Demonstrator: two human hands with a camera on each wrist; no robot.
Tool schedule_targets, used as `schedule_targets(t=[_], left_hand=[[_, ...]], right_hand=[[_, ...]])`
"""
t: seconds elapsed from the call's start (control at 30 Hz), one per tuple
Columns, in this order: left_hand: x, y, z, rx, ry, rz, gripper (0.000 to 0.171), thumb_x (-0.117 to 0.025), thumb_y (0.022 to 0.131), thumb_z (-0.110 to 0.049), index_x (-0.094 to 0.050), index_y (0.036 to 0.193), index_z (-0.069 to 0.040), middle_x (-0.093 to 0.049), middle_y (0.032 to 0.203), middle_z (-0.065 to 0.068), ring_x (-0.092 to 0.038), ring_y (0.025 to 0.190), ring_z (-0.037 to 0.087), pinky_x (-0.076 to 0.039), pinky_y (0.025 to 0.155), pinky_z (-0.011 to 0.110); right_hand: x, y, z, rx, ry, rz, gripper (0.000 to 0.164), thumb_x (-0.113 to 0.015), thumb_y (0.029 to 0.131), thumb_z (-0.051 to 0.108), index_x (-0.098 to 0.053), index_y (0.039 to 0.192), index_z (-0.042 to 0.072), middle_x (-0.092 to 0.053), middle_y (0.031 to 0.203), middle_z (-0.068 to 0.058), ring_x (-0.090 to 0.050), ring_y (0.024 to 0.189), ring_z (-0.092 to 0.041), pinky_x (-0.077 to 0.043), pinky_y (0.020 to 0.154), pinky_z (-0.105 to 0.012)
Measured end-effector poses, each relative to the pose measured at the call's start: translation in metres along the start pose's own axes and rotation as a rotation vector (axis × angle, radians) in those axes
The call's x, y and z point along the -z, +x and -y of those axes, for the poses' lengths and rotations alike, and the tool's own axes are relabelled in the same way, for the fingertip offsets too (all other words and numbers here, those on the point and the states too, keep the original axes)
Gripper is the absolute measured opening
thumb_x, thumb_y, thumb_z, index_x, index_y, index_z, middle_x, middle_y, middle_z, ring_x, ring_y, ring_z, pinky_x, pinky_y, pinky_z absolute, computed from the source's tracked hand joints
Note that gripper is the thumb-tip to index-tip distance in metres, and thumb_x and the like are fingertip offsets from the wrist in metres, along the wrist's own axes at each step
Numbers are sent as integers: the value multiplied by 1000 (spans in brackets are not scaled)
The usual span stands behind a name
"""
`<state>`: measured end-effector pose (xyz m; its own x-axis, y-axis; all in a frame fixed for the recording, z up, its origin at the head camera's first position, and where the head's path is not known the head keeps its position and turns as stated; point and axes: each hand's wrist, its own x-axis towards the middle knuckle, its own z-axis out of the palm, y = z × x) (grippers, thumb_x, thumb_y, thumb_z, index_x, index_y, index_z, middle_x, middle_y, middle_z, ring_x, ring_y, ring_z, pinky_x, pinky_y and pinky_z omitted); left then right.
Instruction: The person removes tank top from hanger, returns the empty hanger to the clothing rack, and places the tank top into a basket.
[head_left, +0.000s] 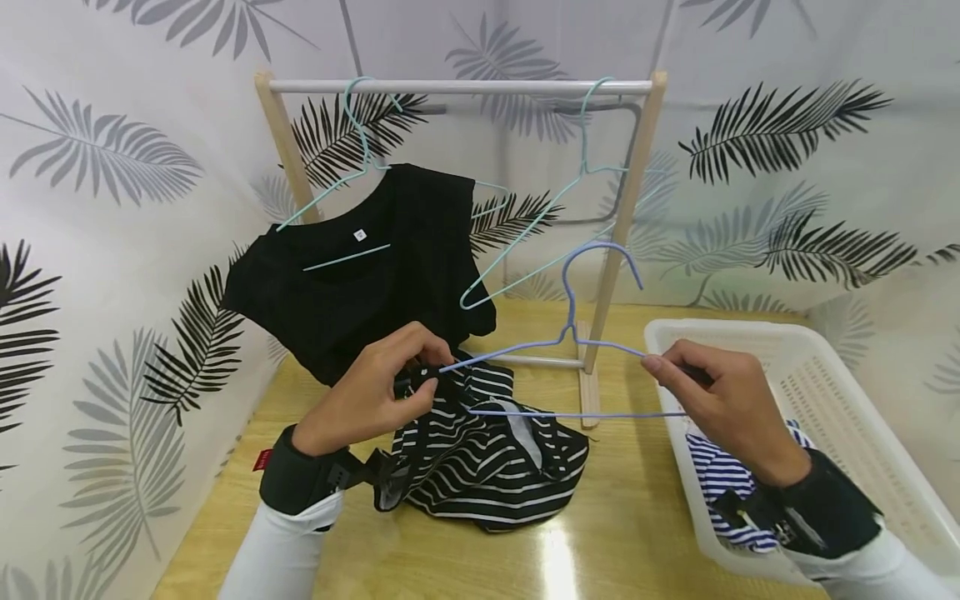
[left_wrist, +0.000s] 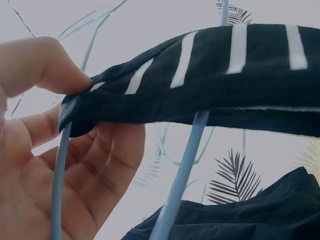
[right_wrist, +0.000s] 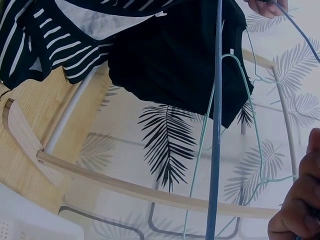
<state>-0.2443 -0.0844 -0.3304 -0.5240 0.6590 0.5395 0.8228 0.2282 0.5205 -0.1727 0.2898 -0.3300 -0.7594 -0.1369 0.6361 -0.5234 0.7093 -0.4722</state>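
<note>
Centrally, a thin blue wire hanger (head_left: 572,313) is pinched at each shoulder: the left hand (head_left: 382,383) grips it together with a black garment with white stripes (head_left: 480,454), bunched toward six o'clock above the pale wooden table (head_left: 607,542); the right hand (head_left: 716,387) holds the three-o'clock side. Close behind the left hand, at ten o'clock, a plain black top (head_left: 352,287) hangs from a wooden rack with a metal bar (head_left: 480,87). A mint-green wire hanger (head_left: 583,137) hangs at one. At four, the right wrist partly hides a white plastic basket (head_left: 738,327) and its blue-striped cloth (head_left: 723,479); how far the garment covers the blue hanger is hard to tell.
</note>
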Motion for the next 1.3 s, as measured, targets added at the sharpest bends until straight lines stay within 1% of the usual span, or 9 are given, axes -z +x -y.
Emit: schedule_targets(t=[0.13, 0.3, 0.6, 0.77, 0.93, 1.1, 1.3], left_hand=[[2, 0, 1, 12, 22, -38, 21, -64, 85, 0, -58, 103, -9, -60, 99, -2, -57, 87, 10, -52, 77, 28], [5, 0, 2, 37, 56, -82, 21, -69, 84, 0, -61, 102, -9, -64, 97, -2, -59, 85, 9, -52, 77, 29], [7, 3, 3, -7, 77, -97, 19, -72, 84, -2, -65, 101, -10, -64, 99, -4, -58, 87, 10, -51, 76, 29], [6, 3, 5, -7, 84, -108, 20, -72, 84, -2, -66, 100, -12, -62, 99, -5, -56, 88, 10, -50, 76, 31], [7, 6, 7, -17, 90, -132, 22, -72, 83, 0, -68, 100, -14, -60, 99, -4, -53, 87, 12, -48, 75, 30], [8, 6, 7, -23, 92, -155, 24, -72, 83, 0, -70, 100, -16, -59, 99, -5, -51, 85, 12, -47, 74, 29], [5, 2, 8, -16, 85, -139, 21, -72, 84, -4, -69, 100, -17, -59, 99, -7, -51, 86, 9, -46, 74, 28]], right_hand=[[1, 1, 0, 8, 2, -14, 23, -70, 88, 8, -62, 73, 23, -46, 58, 10, -39, 48, -2, -31, 46, -18], [2, 2, -1, 23, -1, -27, 22, -70, 87, 7, -62, 73, 21, -48, 60, 9, -39, 50, -2, -32, 48, -18], [4, 1, -4, 35, 4, -46, 22, -71, 86, 4, -63, 73, 20, -49, 61, 8, -41, 50, -4, -33, 48, -18], [3, 1, -5, 35, 16, -43, 22, -71, 85, 3, -63, 73, 20, -49, 61, 8, -41, 50, -3, -32, 48, -18], [6, 5, -5, 38, 6, -60, 23, -72, 85, 4, -63, 73, 21, -49, 60, 9, -40, 50, -2, -32, 48, -18], [7, 6, -5, 20, -17, -51, 22, -71, 86, 6, -63, 74, 23, -49, 62, 9, -41, 51, -4, -32, 49, -19], [3, 0, -7, 9, -38, -49, 23, -71, 87, 7, -62, 74, 25, -48, 61, 10, -40, 50, -5, -32, 48, -19]])
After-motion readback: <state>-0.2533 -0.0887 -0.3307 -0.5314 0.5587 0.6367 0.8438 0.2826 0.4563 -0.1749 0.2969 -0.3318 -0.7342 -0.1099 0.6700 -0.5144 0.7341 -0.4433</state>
